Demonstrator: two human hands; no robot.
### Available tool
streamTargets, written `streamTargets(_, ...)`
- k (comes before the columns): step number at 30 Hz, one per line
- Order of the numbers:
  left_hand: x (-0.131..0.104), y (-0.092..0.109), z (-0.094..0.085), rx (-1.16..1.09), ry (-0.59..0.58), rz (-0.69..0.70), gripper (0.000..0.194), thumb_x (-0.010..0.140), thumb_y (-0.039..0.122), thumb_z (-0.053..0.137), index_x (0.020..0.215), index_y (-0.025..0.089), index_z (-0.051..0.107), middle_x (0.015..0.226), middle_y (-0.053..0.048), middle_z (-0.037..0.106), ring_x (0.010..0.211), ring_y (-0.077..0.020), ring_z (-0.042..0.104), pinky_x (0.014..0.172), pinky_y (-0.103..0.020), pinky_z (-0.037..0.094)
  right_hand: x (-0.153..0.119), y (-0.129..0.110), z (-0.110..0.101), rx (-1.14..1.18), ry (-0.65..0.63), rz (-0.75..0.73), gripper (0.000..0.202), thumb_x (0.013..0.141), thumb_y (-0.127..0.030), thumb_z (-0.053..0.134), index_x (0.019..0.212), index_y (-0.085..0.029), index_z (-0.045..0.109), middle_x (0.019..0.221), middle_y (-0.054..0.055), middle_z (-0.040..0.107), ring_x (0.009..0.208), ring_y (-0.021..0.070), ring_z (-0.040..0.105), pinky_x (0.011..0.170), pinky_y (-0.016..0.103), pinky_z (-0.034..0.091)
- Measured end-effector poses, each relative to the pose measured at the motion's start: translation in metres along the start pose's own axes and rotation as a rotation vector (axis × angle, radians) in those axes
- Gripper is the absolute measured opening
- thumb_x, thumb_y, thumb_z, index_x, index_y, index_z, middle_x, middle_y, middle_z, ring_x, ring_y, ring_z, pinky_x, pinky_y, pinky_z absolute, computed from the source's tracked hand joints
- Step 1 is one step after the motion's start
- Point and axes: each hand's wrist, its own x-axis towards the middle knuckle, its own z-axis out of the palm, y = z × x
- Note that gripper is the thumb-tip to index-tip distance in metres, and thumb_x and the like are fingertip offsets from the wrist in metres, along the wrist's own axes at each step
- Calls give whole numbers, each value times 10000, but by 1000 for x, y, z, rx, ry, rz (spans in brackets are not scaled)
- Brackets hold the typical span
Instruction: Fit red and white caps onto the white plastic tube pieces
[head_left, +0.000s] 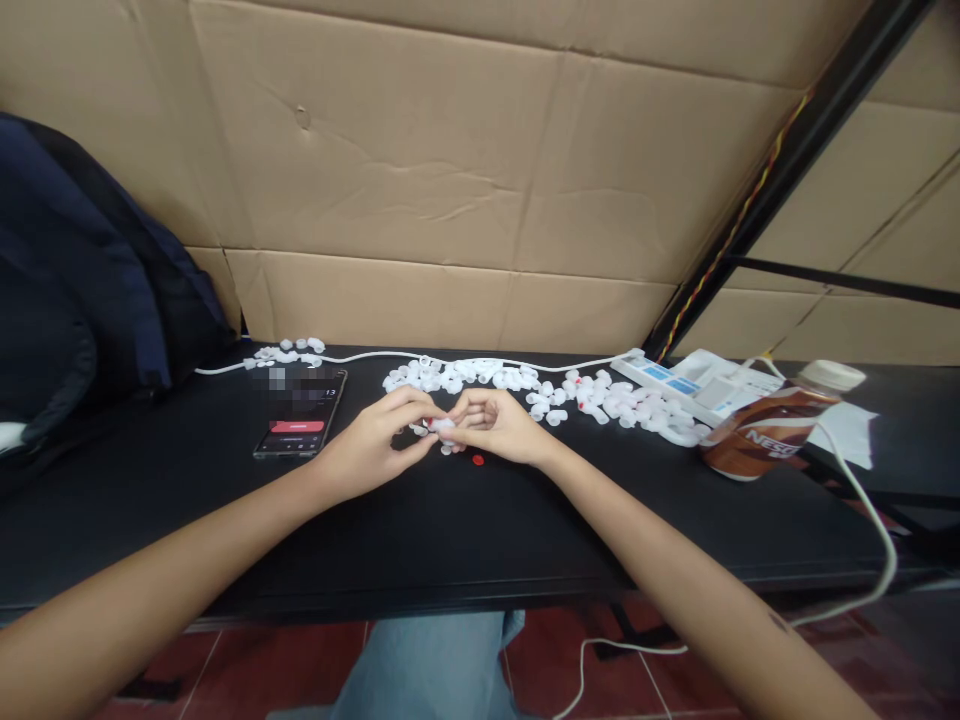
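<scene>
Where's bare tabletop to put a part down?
Bare black tabletop: between left forearm and right forearm, from red disc to front edge; left, between backpack, phone and left forearm; right, between right forearm and Nescafé bottle. Crowded: the back strip, with white plastic pieces and white cable.

- Worn on the head; looks forward and down over the black table (465, 530).
- Faces the cardboard wall (420, 130) nearly square on, across the upper half of the frame.
- Set near enough to frame the left hand (390, 432) and right hand (501, 430) around the centre.
- Takes in the red floor (285, 660) and the wearer's jeans (427, 665) along the bottom edge.
</scene>
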Motion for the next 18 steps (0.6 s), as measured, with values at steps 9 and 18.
streamTargets(9,2,6,-3,-118,-20,-5,191,901,147,544,1019,200,685,1026,-63,685,972,-169,646,880,-341,536,3,2,-1,47,11,57,303,664,-324,824,832,-153,640,716,27,714,646,137,692,644,281,582)
streamTargets(18,5,8,-8,28,63,-144,263,894,248,594,1147,179,580,1053,-67,624,990,-181,599,896,-353,506,0,-5,0,39,51,31,280,689,-310,807,826,-151,621,737,35,714,626,119,667,628,269,559)
